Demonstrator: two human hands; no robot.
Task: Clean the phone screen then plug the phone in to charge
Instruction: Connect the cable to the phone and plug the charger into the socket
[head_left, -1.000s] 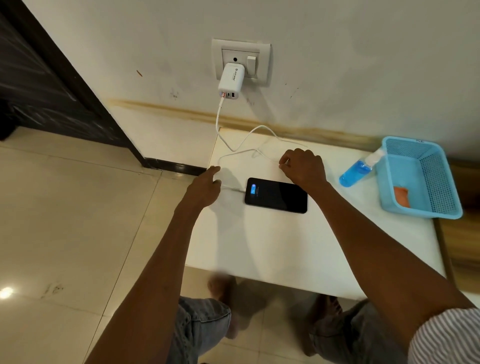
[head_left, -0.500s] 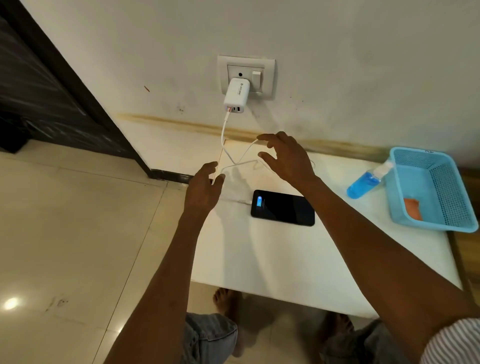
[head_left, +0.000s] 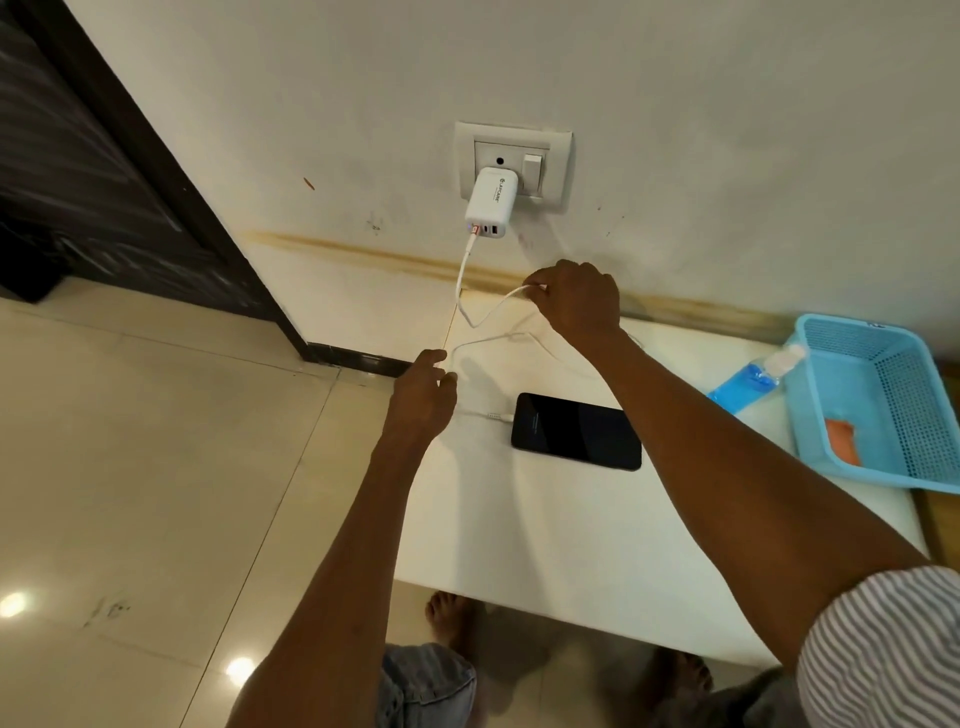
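At the near edge, bare feet and denim knees show under the white bench (head_left: 597, 545), and both forearms reach forward over it. The phone (head_left: 576, 431) lies flat on the bench, screen up and dark; a second ago a small blue charging mark glowed at its left end, and that has now gone out, which I read as the display sleeping, not a lost connection, since the connector (head_left: 500, 416) is seated in the phone's left end.

The left hand (head_left: 423, 392) hovers just left of the phone, near the bench's left edge, fingers loosely curled; it seems to be holding nothing, though a loop of the white cable (head_left: 462, 275) passes right by its fingertips. The right hand (head_left: 576, 301) has risen from the bench behind the phone, opened half a second ago, and now pinches the cable's slack between thumb and fingertips, lifting it toward the wall.

To the right, a blue spray bottle (head_left: 748, 382) leans against a light-blue basket (head_left: 878, 467) holding an orange cloth (head_left: 844, 441), both set aside, so cleaning looks finished. Farthest off, the white charger (head_left: 491, 205) sits in the wall socket (head_left: 514, 166). The task seems essentially complete; what remains is tidying the cable without tugging the plug loose.
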